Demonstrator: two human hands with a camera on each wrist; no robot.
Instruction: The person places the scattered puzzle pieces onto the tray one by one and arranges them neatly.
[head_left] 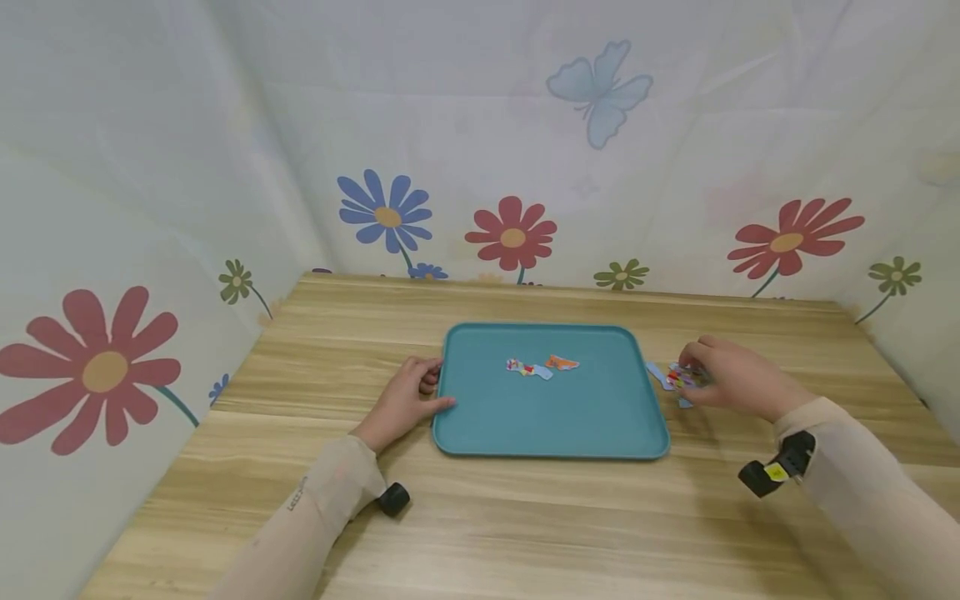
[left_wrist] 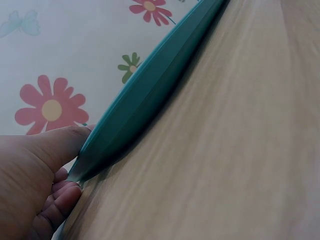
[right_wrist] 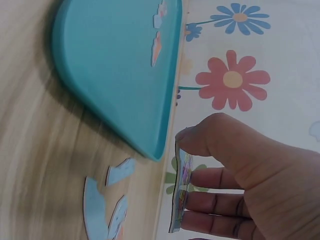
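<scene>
A teal tray [head_left: 551, 429] lies on the wooden table. My left hand [head_left: 397, 402] holds its left rim, thumb over the edge and the other fingers curled against the outside; the left wrist view shows the thumb on the rim [left_wrist: 112, 112]. Beyond the tray's right side, my right hand [head_left: 738, 379] pinches a thin, colourful puzzle piece [right_wrist: 181, 187] between thumb and fingers, raised above the table. Below it lie several loose pieces, among them a pale blue one [right_wrist: 93, 210]. On the tray are a multicoloured piece [head_left: 529, 369] and an orange piece [head_left: 562, 362].
The wooden table [head_left: 510, 525] runs back to a white curtain [head_left: 450, 108] printed with flowers and a butterfly. Another fall of curtain [head_left: 112, 183] hangs along the left side. Each wrist carries a black camera on a strap.
</scene>
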